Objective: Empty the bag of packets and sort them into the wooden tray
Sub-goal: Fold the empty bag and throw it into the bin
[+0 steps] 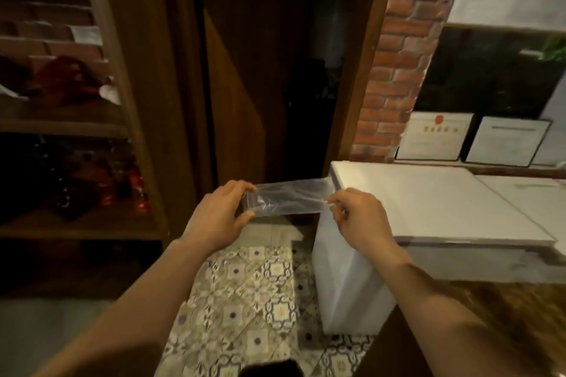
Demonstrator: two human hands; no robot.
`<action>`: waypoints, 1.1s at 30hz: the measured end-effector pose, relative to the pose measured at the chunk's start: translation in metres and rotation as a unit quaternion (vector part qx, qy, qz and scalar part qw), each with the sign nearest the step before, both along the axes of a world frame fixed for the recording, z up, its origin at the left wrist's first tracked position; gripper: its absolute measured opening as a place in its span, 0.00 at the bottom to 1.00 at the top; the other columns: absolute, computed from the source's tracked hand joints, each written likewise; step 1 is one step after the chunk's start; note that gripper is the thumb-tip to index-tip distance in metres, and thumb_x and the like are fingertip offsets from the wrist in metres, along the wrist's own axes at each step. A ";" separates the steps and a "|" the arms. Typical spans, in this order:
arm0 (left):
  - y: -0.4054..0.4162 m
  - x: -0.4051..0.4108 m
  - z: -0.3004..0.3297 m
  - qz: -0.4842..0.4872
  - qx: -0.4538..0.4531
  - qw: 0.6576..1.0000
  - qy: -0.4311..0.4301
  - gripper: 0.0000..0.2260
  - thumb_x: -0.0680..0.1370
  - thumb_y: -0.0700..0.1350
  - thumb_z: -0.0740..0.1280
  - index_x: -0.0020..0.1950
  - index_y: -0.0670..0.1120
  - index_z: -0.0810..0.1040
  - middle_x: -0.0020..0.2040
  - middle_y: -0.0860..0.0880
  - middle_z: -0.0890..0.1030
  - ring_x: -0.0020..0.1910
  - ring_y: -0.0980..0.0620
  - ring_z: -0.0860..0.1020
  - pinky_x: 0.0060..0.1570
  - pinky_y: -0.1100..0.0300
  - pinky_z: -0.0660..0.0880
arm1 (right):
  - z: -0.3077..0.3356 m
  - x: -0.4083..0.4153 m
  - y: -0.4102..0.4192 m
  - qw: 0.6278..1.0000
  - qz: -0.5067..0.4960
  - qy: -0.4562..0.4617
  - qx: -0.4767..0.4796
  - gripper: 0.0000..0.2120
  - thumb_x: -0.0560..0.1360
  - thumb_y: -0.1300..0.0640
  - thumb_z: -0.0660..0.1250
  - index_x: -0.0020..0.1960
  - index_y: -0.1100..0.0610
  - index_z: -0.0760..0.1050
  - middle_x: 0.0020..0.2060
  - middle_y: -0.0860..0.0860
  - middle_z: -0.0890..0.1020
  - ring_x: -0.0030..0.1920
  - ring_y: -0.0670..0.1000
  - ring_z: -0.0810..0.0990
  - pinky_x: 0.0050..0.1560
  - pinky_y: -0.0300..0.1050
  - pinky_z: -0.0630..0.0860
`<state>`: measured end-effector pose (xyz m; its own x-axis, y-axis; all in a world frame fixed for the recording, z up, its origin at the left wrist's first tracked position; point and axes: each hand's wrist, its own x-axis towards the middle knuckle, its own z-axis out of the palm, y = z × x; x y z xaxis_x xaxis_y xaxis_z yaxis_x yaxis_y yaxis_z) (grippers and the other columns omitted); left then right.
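A clear plastic bag (291, 197) is stretched flat and level between both hands at mid-frame, above the tiled floor. My left hand (219, 217) pinches its left end between thumb and fingers. My right hand (360, 220) pinches its right end with curled fingers. The bag looks see-through and flat; I cannot make out any packets inside it. No wooden tray or loose packets are in view.
A white chest freezer (428, 208) stands to the right, close to my right hand. Dark wooden shelves (76, 119) with red items fill the left. Behind are a wooden door frame (358, 70), a brick wall (398, 55) and two framed papers (438, 136). Patterned floor tiles (245, 300) lie below.
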<state>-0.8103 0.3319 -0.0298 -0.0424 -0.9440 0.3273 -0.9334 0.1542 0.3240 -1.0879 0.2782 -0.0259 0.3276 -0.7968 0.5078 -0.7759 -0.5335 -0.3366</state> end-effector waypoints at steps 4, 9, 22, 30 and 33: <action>0.006 -0.005 -0.029 0.010 0.023 1.000 0.006 0.20 0.79 0.51 0.68 0.70 0.53 0.68 0.66 0.50 0.74 0.60 0.48 0.76 0.59 0.47 0.75 | -0.026 -0.002 -0.003 0.999 0.010 0.006 0.038 0.10 0.76 0.64 0.69 0.55 0.56 0.84 0.46 0.56 0.85 0.44 0.59 0.84 0.45 0.56 0.81; 0.011 -0.009 -0.080 0.022 0.071 0.997 0.014 0.21 0.79 0.51 0.69 0.70 0.53 0.67 0.70 0.50 0.73 0.65 0.47 0.75 0.63 0.44 0.74 | -0.079 -0.003 0.000 0.996 0.002 0.032 0.078 0.10 0.77 0.61 0.69 0.57 0.53 0.83 0.48 0.52 0.85 0.45 0.55 0.83 0.46 0.54 0.82; 0.017 0.005 -0.248 0.005 0.181 0.983 0.021 0.21 0.78 0.52 0.70 0.69 0.53 0.70 0.68 0.53 0.75 0.65 0.49 0.75 0.59 0.52 0.72 | -0.244 0.001 0.007 0.962 -0.022 0.101 0.251 0.11 0.77 0.60 0.69 0.56 0.47 0.83 0.50 0.49 0.85 0.47 0.54 0.83 0.47 0.50 0.82; 0.028 0.017 -0.356 0.034 0.259 0.964 0.048 0.21 0.79 0.52 0.68 0.71 0.56 0.67 0.70 0.54 0.74 0.68 0.51 0.73 0.66 0.50 0.71 | -0.378 0.014 0.038 0.925 -0.019 0.190 0.327 0.15 0.76 0.60 0.71 0.60 0.47 0.79 0.54 0.47 0.84 0.50 0.48 0.82 0.52 0.41 0.79; 0.037 0.012 -0.407 0.041 0.296 0.952 0.067 0.22 0.79 0.52 0.68 0.71 0.57 0.66 0.71 0.54 0.73 0.68 0.51 0.73 0.66 0.51 0.72 | -0.430 0.021 0.050 0.904 -0.026 0.220 0.365 0.17 0.76 0.60 0.71 0.63 0.48 0.76 0.54 0.48 0.83 0.48 0.47 0.81 0.49 0.39 0.80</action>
<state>-0.7985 0.3692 -0.4364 0.0433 -0.9633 -0.2651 -0.8785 -0.1630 0.4491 -1.0672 0.3282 -0.4558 0.3222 -0.8872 -0.3302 -0.9382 -0.2527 -0.2364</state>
